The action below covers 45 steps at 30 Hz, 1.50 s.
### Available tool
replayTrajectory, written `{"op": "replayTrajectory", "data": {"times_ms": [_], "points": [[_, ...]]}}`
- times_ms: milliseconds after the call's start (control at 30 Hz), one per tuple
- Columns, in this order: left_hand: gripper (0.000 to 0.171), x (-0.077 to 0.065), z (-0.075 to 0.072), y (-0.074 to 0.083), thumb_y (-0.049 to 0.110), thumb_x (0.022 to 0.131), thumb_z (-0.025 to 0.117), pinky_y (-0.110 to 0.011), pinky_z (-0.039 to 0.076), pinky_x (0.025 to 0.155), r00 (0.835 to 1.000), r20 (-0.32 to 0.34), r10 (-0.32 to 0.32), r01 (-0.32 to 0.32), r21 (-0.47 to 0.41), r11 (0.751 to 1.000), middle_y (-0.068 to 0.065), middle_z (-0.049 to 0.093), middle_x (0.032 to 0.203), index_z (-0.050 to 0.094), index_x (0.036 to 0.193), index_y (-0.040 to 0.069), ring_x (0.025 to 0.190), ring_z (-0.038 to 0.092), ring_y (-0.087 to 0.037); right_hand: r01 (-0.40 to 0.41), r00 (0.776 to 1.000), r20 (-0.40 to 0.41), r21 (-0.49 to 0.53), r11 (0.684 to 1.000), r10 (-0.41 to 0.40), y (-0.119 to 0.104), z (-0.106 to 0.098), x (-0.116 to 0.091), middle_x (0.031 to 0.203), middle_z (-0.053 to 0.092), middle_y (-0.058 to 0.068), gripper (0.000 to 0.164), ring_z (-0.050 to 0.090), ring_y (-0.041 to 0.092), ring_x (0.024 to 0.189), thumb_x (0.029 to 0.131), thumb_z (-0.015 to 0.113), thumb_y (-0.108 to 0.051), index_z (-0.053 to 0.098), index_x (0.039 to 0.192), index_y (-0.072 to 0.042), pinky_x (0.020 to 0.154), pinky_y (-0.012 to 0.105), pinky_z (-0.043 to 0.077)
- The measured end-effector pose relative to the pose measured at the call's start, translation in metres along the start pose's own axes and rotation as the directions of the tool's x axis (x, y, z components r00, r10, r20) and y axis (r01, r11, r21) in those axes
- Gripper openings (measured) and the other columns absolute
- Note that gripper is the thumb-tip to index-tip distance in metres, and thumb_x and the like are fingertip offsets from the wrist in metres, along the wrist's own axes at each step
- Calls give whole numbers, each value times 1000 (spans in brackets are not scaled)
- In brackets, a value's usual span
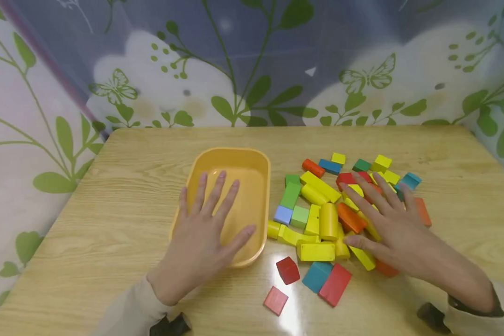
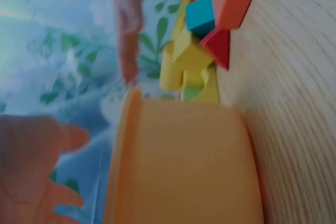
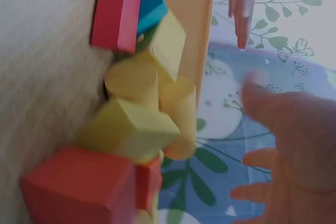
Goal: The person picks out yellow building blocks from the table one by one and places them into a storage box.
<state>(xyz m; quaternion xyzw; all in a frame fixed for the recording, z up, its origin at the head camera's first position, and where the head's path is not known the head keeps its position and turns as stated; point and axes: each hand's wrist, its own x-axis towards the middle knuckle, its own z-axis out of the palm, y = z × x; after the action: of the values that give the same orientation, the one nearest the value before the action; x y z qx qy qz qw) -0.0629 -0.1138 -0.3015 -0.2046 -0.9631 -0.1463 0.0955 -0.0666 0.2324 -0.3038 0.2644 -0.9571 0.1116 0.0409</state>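
My left hand (image 1: 201, 233) hovers palm down over the yellow-orange plastic basin (image 1: 262, 205), fingers spread and holding nothing. In the left wrist view, that hand (image 2: 31, 166) shows above the rim of the basin (image 2: 194, 161). To the right, my right hand (image 1: 392, 228) is spread over a heap of coloured wooden blocks (image 1: 329, 221), partly hiding them. The right wrist view has this hand (image 3: 294, 135) raised above the blocks, with a red block (image 3: 81, 184) and a yellow block (image 3: 128, 129) nearby. Inside the basin only its bare floor shows around the hand.
Loose by the heap's near side lie a dark red block (image 1: 288, 270), a pink cube (image 1: 275, 300), a teal block (image 1: 317, 276) and a red block (image 1: 335, 284). The wooden table (image 1: 143, 186) meets a wall (image 1: 269, 60) printed with leaves and butterflies.
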Motion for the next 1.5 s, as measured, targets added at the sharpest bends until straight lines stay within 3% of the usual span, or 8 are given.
{"op": "replayTrajectory", "data": {"times_ms": [233,433,600,767,867,1033,1300,1500], "points": [[53,-37,-6,-52,14,103,43,-58,33,106,984,-40,-172,153,-297,942,-31,28,150,24,147,-11,135,30,-47,46,998,33,155,987,-51,-7,15,11,147,39,17,67,40,38,129,84,76,-28,47,141,-11,98,59,43],[43,-57,5,-70,13,102,46,-34,55,84,944,12,-330,282,-550,786,-29,53,131,43,137,-12,110,60,-40,16,997,73,147,989,-27,-9,21,15,140,47,16,59,46,35,124,84,76,-23,53,137,-13,93,53,50],[41,-56,7,-71,11,100,51,-19,53,81,901,118,-419,388,-652,651,-28,56,127,46,135,-11,108,63,-33,19,998,61,145,989,-28,-10,19,16,132,54,13,59,52,32,117,82,78,-26,55,134,-13,89,50,53],[43,-55,9,-72,13,100,52,-15,51,83,864,171,-473,439,-715,544,-24,55,130,46,137,-7,102,62,-3,48,999,9,255,966,-52,-20,12,27,132,56,5,60,55,25,113,80,80,-26,55,134,-15,87,46,54],[40,-56,16,-72,12,100,51,-15,51,83,875,119,-470,397,-731,555,-23,57,129,49,134,-8,99,60,5,107,994,-43,377,920,-98,-36,11,40,127,59,-3,57,57,18,107,79,81,-27,58,130,-16,84,40,55],[38,-58,26,-71,14,103,44,-14,50,84,881,76,-468,372,-722,583,-24,56,129,51,131,-10,112,60,-19,232,973,-100,467,853,-209,-74,21,70,126,60,-1,54,56,17,112,80,80,-27,59,127,-11,92,37,52],[38,-58,28,-67,13,104,40,-25,52,88,885,52,-463,356,-716,600,-25,54,131,49,132,-11,116,57,-34,286,947,71,252,924,-313,-123,46,118,107,63,2,44,57,18,94,80,76,-32,62,117,-12,85,32,48],[41,-58,27,-66,17,105,40,-23,50,91,871,95,-483,386,-740,551,-24,50,136,46,134,-11,121,53,-32,234,939,204,209,950,-276,-151,65,141,76,48,-4,36,47,13,70,81,77,-36,51,93,-14,56,21,40]]}}
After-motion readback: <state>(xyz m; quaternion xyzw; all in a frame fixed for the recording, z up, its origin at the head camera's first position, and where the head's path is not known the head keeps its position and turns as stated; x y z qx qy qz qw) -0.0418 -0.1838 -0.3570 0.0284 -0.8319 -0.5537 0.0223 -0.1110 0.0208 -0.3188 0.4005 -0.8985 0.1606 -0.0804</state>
